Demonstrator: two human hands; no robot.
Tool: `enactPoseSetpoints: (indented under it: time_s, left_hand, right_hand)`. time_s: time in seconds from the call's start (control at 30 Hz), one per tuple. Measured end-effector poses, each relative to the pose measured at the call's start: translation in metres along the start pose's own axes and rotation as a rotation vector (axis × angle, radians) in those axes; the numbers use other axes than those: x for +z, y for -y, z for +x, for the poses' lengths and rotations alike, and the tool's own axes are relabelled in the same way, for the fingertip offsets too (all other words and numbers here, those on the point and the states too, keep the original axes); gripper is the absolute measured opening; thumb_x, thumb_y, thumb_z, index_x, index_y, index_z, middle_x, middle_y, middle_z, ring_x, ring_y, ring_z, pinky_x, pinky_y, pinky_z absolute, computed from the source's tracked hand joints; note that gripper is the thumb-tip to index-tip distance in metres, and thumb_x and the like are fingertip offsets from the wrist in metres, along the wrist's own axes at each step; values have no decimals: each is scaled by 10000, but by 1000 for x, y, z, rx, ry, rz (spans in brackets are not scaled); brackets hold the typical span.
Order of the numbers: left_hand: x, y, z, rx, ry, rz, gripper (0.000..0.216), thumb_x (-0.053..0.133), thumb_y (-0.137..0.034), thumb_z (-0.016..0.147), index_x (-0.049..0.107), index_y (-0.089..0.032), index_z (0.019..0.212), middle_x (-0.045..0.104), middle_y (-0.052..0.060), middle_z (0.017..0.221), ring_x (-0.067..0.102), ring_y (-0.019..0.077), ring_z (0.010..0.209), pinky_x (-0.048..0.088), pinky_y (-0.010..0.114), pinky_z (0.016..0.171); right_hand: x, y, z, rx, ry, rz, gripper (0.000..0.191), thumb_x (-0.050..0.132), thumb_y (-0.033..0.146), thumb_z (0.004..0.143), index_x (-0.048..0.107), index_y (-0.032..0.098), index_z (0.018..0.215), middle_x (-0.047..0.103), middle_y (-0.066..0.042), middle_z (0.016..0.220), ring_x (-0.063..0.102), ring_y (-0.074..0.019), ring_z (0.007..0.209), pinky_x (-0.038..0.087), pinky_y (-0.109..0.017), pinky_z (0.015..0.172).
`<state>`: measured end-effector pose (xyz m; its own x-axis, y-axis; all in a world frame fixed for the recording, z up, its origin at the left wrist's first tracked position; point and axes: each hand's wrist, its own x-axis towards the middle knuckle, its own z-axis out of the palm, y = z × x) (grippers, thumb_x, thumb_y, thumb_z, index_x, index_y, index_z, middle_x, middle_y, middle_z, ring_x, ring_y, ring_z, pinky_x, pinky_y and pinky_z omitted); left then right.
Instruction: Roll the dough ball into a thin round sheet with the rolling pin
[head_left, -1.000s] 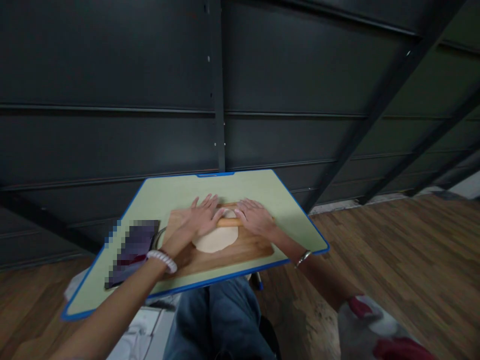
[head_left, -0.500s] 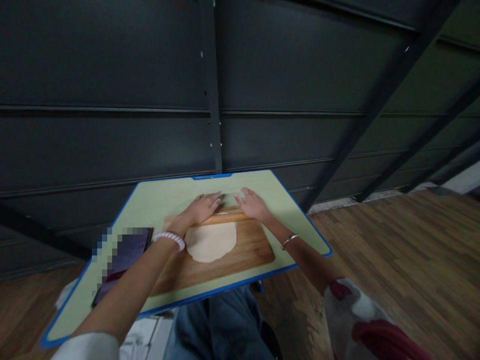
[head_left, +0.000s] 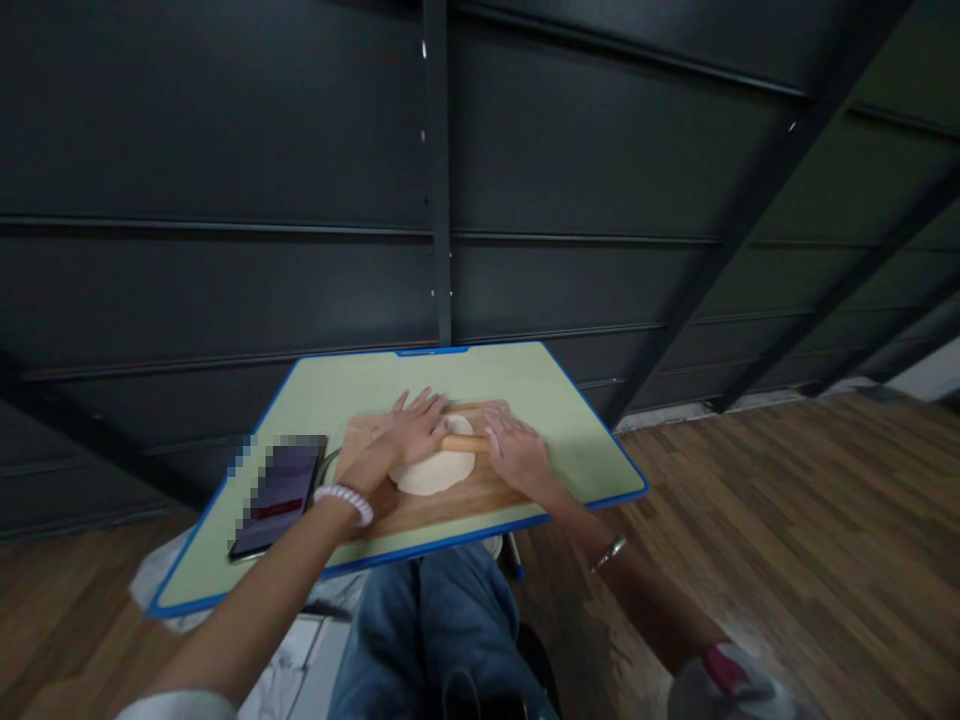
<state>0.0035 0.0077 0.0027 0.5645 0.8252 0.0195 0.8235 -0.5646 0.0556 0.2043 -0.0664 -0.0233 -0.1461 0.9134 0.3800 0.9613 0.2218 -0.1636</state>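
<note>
A light wooden rolling pin [head_left: 463, 443] lies across a flat, pale sheet of dough [head_left: 431, 474] on a wooden board [head_left: 397, 513]. My left hand [head_left: 412, 430] rests palm down over the pin's left part, its fingers stretched forward and spread. Over the right part lies my right hand [head_left: 516, 448], with its fingers extended and close together. Both hands press on the pin from above rather than wrapping round it. Its ends are hidden under them. Dough shows on both the far and the near side of the pin.
The board is on a small pale green table [head_left: 480, 370] with a blue rim. A phone or tablet [head_left: 289, 480], partly pixelated, lies left of the board. Behind the table stands a dark panelled wall [head_left: 300, 290]. My jeans-clad legs [head_left: 420, 630] are below the near edge.
The rolling pin has moved toward me, from the dough's far edge to across its middle, with both hands moving along on it. The view has shifted slightly.
</note>
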Motion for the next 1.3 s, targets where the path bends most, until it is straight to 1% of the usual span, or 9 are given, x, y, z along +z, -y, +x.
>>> enactPoseSetpoints:
  time_s: [0.07,0.2,0.3,0.47,0.7,0.83,1.03,1.2,1.3]
  left_hand:
    - [0,-4,-11,28,-22,-1,567,220,-413,929,366,-147,1407,372,95,1471,220,245,1403,82,490,1139]
    - [-5,-10,-34,51,-44,-8,549,231,-401,935,413,-127,1374,424,117,1437,320,247,1360,215,435,1116]
    - [-5,-15,-56,98,-130,-1,528,257,-418,941,448,-129,1339,466,130,1400,387,233,1316,288,399,1086]
    - [7,-28,-102,142,-276,61,589,328,-476,929,354,-116,1394,476,152,1378,450,257,1252,347,422,1047]
    - [21,-64,-144,15,-366,224,597,425,-324,903,308,-44,1417,436,174,1413,443,274,1255,376,388,1022]
    - [27,-78,-159,-44,-379,283,548,408,-243,894,351,-35,1398,443,170,1410,466,274,1235,420,380,960]
    - [37,-75,-175,-110,-392,339,530,353,-115,877,357,-62,1404,485,173,1374,489,274,1207,428,401,916]
    - [41,-65,-181,-134,-433,346,632,310,-37,848,179,-50,1465,526,196,1315,522,272,1152,417,398,901]
    - [38,-60,-180,-167,-464,357,583,319,-96,877,229,-48,1451,585,205,1212,556,287,1064,425,411,840]
  right_hand:
    - [-5,7,-15,-17,-13,4,446,257,293,975,447,164,1358,461,-83,1412,351,-200,1339,303,-389,1069]
    - [-16,18,-39,-68,-14,46,420,296,271,972,445,230,1362,458,-53,1417,361,-201,1334,223,-463,1098]
    - [-22,23,-52,-85,-28,115,387,314,254,971,509,243,1305,532,-47,1352,433,-179,1279,218,-440,1103]
    - [-23,27,-58,-155,-40,228,367,324,245,971,539,239,1268,592,-36,1282,491,-153,1217,257,-405,1093]
    - [-7,34,-15,-273,-46,157,369,368,273,956,551,166,1258,491,-92,1386,370,-201,1327,273,-431,1101]
    - [0,45,12,-441,-18,140,397,328,249,963,533,124,1279,498,-92,1380,341,-202,1345,253,-427,1123]
    - [4,62,38,-731,58,145,384,348,227,958,552,122,1265,519,-68,1364,361,-163,1330,205,-371,1154]
    - [13,74,58,-800,156,160,360,363,251,967,569,174,1252,542,-43,1343,378,-146,1322,235,-373,1135]
    - [16,85,69,-824,190,146,375,344,251,975,525,186,1297,521,-29,1364,331,-133,1350,248,-353,1123]
